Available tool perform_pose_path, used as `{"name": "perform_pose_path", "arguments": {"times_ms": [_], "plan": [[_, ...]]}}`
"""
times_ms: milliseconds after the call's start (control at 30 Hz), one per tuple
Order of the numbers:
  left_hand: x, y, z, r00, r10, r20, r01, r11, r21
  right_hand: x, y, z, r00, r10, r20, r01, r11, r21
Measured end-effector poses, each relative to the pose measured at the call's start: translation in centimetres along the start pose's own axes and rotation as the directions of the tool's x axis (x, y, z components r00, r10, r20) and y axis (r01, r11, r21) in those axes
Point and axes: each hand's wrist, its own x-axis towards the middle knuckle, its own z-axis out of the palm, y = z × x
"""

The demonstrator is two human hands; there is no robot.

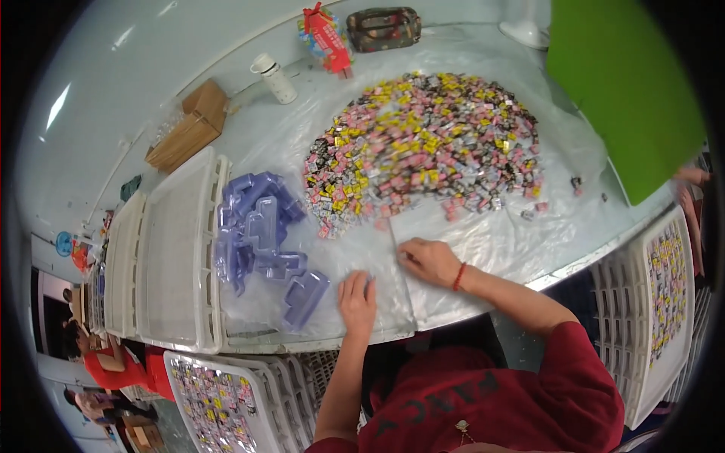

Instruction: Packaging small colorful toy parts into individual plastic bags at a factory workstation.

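Below table: crate (249,377) of candies (211,404)

A broad heap of tiny wrapped packets (423,143) in yellow, pink, black and silver spreads across the counter (529,249) just beyond both hands. Left of the left hand (357,300) lies a pile of clear bluish plastic blister shells (264,234). Far beyond the hands stand a red gift-style package (328,38) and, further left, a brown cardboard box (189,124).

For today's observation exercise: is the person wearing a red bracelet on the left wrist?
No. The red bracelet sits on the wrist of the right hand; the left hand has a bare wrist.
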Motion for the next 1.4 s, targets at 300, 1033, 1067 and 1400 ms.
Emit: {"name": "perform_pose_path", "arguments": {"times_ms": [300,1033,1067,1400], "plan": [[3.8,1.3,-1.1,0.992,-0.112,0.053,0.112,0.994,-0.015,3.9,0.9,-5.5,0.995,-0.076,0.068,0.081,0.994,-0.071],[50.5,-7.7,5.3,0.775,-0.081,0.627,0.026,0.995,0.096,44.2,2.1,-22.1,0.894,0.081,0.440,0.207,0.797,-0.567],[51.6,-9.1,6.5,0.856,-0.029,0.517,-0.003,0.998,0.062,46.3,2.6,-22.7,0.897,0.084,0.434,0.202,0.796,-0.571],[46.4,-26.4,18.7,0.870,-0.180,0.459,0.044,0.956,0.292,62.4,15.3,-18.8,0.971,0.240,0.005,-0.185,0.759,-0.624]]}}
